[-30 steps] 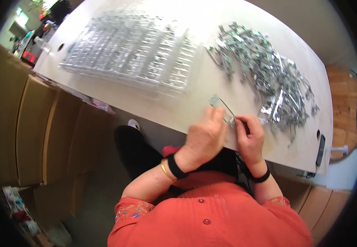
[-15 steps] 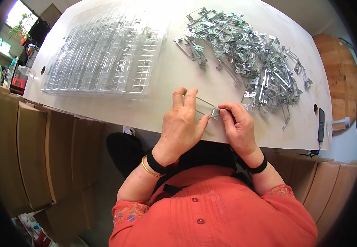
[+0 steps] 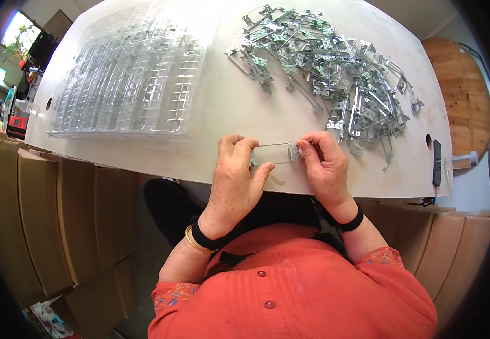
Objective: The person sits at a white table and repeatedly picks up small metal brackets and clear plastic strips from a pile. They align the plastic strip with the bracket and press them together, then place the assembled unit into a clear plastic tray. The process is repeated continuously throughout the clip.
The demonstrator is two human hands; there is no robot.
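Note:
Near the table's front edge I have a slim metal bracket (image 3: 272, 145), with two thin parallel rods joining small plates at its ends. My right hand (image 3: 327, 169) pinches the right end plate between thumb and fingertips. Around the left end curl the fingers of my left hand (image 3: 235, 183), its thumb below the lower rod; part of that end plate is hidden. A large pile of similar metal brackets (image 3: 341, 73) lies beyond my right hand.
Stacked clear plastic trays (image 3: 169, 96) with rows of compartments cover the left of the white table (image 3: 217, 121). A black device (image 3: 437, 164) lies at the right edge. Cardboard boxes (image 3: 39, 209) stand below on both sides; a round wooden board (image 3: 456, 96) is behind at right.
My left hand has slid left along the bracket, so more of its rods and left end show between my hands. My right hand keeps its pinch. The whole view has shifted slightly.

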